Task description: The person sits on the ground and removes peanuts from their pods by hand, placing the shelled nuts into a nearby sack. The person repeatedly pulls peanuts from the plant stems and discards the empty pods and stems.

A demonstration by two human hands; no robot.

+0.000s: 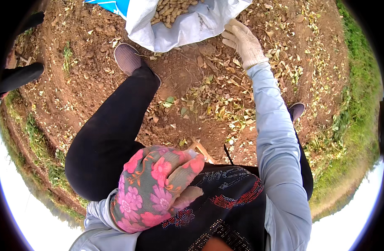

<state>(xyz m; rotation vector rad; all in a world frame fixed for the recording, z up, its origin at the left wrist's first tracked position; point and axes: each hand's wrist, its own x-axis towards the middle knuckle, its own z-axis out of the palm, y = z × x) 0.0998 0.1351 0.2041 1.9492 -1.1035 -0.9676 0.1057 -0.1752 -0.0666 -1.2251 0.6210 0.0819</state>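
Note:
My right hand, in a cream knit glove, reaches forward with its fingers apart. Its fingertips touch the right side of a white woven sack. Inside the sack's wide mouth lies a heap of unshelled peanuts. Close against my body is my left hand, in a grey glove with pink flowers. The left fingers are curled closed, and a small pale patch shows at their tips. What they hold, if anything, I cannot make out.
Brown soil strewn with dry leaves lies between my spread legs. A wooden piece shows below me. Blue material adjoins the sack. At the far left is another person's dark-clothed leg. Green grass borders the right.

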